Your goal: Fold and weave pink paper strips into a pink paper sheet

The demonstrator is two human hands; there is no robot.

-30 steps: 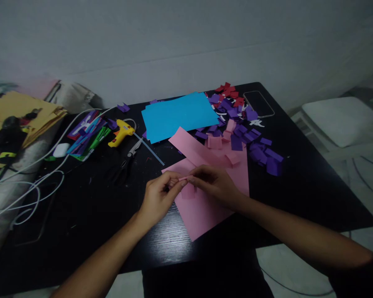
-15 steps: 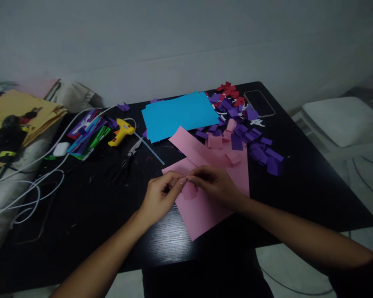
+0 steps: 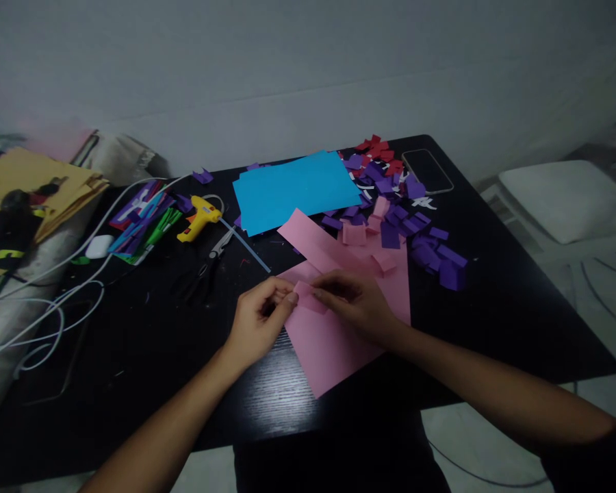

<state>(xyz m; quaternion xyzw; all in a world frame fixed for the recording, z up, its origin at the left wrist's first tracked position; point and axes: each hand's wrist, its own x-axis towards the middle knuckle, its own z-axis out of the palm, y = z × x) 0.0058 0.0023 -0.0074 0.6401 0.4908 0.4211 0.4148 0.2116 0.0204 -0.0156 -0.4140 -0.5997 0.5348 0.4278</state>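
Note:
Between my two hands is a small pink paper piece (image 3: 311, 300), held just over a larger pink paper sheet (image 3: 328, 356). My left hand (image 3: 261, 315) pinches its left edge between thumb and forefinger. The fingers of my right hand (image 3: 356, 305) close on its right side; part of the piece is hidden there. A pink paper strip (image 3: 308, 236) lies across the sheet beyond my hands. Several folded pink pieces (image 3: 354, 234) rest on the sheet's far right part, close to a scatter of purple paper pieces (image 3: 426, 253).
Blue paper sheets (image 3: 298, 192) lie at the back of the black table (image 3: 159, 370). A yellow glue gun (image 3: 200, 218) and dark-handled pliers (image 3: 205, 274) are on the left, near white cables (image 3: 61, 322). Red paper pieces (image 3: 374, 147) and a phone (image 3: 428, 171) sit at the far right.
The small pink piece has turned so that its flat face shows between my hands. My left hand has shifted slightly left, away from my right fingertips.

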